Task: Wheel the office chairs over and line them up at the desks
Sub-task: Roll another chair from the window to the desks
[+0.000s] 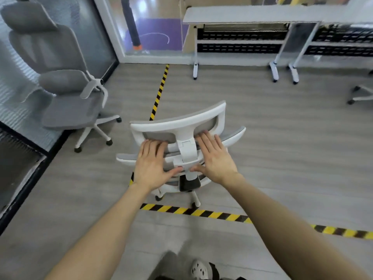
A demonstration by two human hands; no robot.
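A white-framed office chair with grey mesh (179, 123) stands in front of me, its back toward me, straddling the yellow-black floor tape. My left hand (151, 161) lies flat against the left of its backrest, fingers straight. My right hand (214, 158) presses flat on the right side, thumb by the white centre spine. A second grey chair (66, 93) stands at the left by the glass wall. White desks (252, 16) run along the far side.
Yellow-black tape (201, 213) crosses the floor below the chair, and another strip (159, 91) runs toward the far wall. A third chair's wheeled base (361, 93) shows at the right edge. Desk legs on castors (195, 69) stand ahead. My shoe (199, 269) is at the bottom.
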